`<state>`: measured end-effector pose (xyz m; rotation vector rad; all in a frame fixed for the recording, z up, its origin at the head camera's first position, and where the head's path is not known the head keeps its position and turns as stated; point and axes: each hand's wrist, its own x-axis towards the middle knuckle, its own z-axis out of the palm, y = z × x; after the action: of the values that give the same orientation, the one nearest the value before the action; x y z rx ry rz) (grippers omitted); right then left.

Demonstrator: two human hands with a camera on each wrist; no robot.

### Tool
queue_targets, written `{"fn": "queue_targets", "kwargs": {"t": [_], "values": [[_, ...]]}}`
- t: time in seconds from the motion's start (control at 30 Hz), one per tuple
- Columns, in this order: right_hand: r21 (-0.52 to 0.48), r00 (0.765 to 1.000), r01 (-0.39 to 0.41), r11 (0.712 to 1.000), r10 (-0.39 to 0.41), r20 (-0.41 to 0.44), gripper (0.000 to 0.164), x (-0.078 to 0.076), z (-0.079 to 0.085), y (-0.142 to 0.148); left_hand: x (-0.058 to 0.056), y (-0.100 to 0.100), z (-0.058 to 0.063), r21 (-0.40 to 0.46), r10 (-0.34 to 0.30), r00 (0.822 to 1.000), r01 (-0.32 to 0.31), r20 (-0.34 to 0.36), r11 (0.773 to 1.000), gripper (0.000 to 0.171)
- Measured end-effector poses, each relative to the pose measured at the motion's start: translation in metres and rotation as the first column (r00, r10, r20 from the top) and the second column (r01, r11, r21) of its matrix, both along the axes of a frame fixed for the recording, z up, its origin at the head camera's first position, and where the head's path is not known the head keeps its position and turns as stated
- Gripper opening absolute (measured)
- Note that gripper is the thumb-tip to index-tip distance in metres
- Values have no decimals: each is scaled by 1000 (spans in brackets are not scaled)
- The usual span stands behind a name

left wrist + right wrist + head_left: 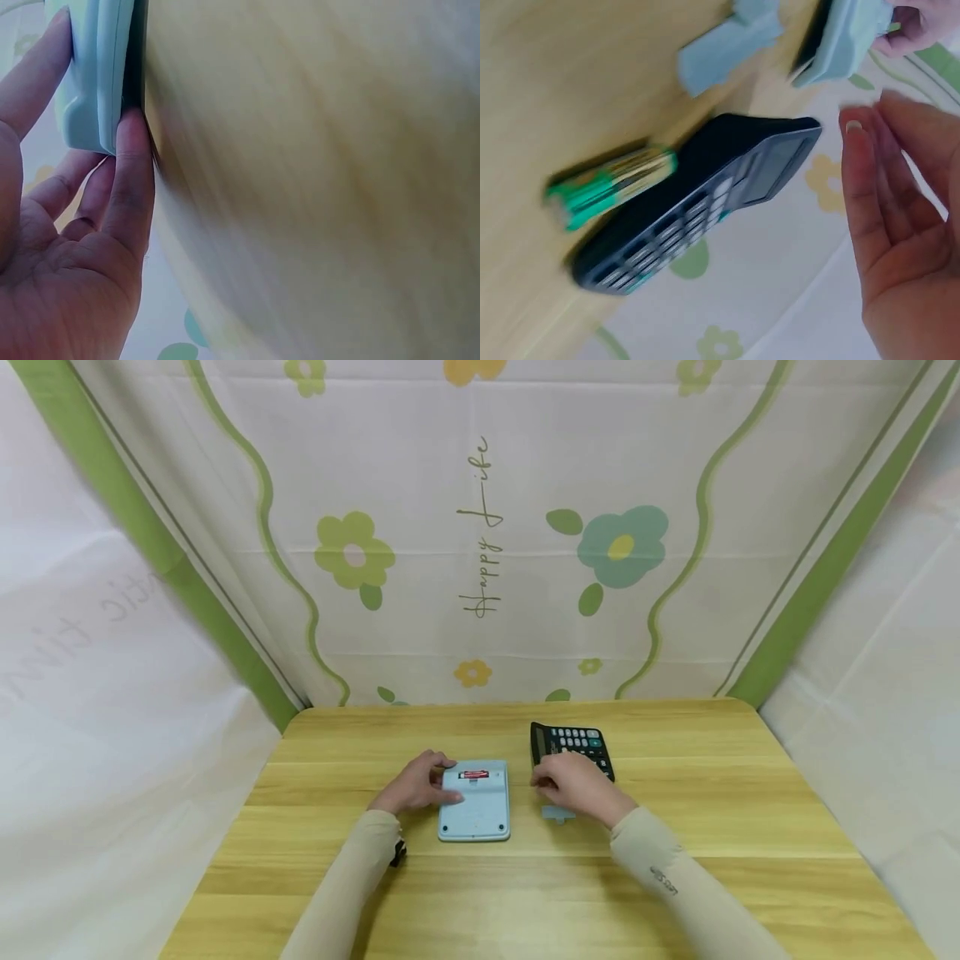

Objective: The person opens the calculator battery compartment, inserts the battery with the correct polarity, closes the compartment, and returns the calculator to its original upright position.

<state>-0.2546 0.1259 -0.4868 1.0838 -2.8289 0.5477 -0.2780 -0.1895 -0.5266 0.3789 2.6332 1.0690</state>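
one pale-blue calculator (477,812) lies between the left hand (416,783), gripping its edge, and the closed right hand (581,783).

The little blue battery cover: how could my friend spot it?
On the wooden table, find the light blue calculator lying face down, with a red battery showing. Just right of it, on the near side of the black calculator, lies the battery cover. It's a thin pale blue piece with a small tab, far smaller than either calculator.
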Motion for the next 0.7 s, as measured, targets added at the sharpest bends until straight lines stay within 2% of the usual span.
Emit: {"fn": "queue_targets", "kwargs": {"t": [0.1,0.3,0.5,0.7], "values": [[42,999,-21,999,19,32,10,2,-6,8,0,0,1,0,-2,1000,2,0,1000,65],[84,992,9,996,-20,125,28,8,-22,21,0,0,0,10,-10,1000,10,1,1000,65],[132,995,15,991,-28,98,26,8,-32,24,0,-1,-2,-13,-2,1000,2,-5,1000,64],[138,998,9,990,-18,63,22,8,-33,25,-2,0,-2,-3,-4,1000,4,0,1000,65]]}}
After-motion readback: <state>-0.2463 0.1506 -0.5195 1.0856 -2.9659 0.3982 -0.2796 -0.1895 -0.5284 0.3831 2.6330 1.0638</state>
